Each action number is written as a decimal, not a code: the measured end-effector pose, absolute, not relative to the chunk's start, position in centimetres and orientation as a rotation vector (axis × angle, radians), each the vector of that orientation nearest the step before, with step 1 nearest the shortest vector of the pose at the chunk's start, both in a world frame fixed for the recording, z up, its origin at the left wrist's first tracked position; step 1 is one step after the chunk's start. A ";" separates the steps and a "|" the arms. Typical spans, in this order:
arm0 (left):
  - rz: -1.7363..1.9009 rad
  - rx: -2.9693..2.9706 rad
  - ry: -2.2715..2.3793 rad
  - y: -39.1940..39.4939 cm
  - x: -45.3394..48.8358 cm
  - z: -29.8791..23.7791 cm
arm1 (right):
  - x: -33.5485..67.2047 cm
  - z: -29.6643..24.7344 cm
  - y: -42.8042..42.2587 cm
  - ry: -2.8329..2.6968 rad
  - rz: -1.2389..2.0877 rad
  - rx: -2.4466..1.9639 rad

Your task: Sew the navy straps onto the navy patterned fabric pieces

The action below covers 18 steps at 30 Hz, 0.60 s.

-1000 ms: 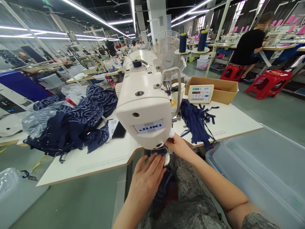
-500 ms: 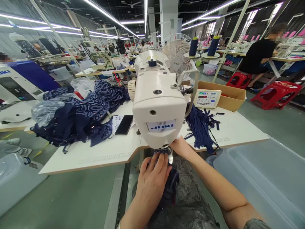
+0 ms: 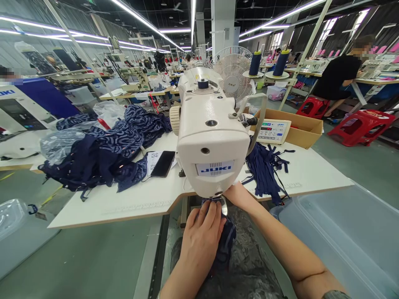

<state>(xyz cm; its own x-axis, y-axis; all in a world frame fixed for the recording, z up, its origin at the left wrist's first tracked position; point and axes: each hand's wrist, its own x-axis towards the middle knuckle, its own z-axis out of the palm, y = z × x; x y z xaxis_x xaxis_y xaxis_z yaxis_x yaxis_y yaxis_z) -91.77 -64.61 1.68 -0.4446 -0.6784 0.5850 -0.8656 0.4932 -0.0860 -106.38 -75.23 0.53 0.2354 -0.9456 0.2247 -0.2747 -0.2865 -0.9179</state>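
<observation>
A white JUKI sewing machine (image 3: 212,145) stands in front of me. Just below its head, my left hand (image 3: 204,228) has its fingers together and curled over navy patterned fabric (image 3: 227,243), pressing it near the needle area. From under that hand the fabric hangs down toward my lap. My right hand (image 3: 235,194) reaches in on the right side of the machine head; its fingers are hidden behind the head, so what they hold does not show. A curved metal piece (image 3: 223,206) sits between the hands.
Navy patterned garments (image 3: 115,141) are heaped on the left of the table (image 3: 137,203), beside a black phone (image 3: 163,163). Navy straps (image 3: 264,170) lie at right, near a control panel (image 3: 272,131) and cardboard box (image 3: 304,128). A clear plastic bin (image 3: 343,232) stands at lower right.
The view has shifted slightly, so the machine appears a little lower and farther right. Both hands keep nearly the same place by the machine head.
</observation>
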 end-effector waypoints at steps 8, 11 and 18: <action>0.544 1.273 -2.261 -64.6 -91.8 1.7 | -106.5 1.3 -74.7 1.141 -1.096 -1.733; 0.539 1.272 -2.257 -64.6 -91.8 1.7 | -106.4 1.2 -74.7 1.167 -1.081 -1.726; 0.533 1.277 -2.220 -64.5 -91.9 1.3 | -106.4 0.7 -74.8 1.101 -1.116 -1.734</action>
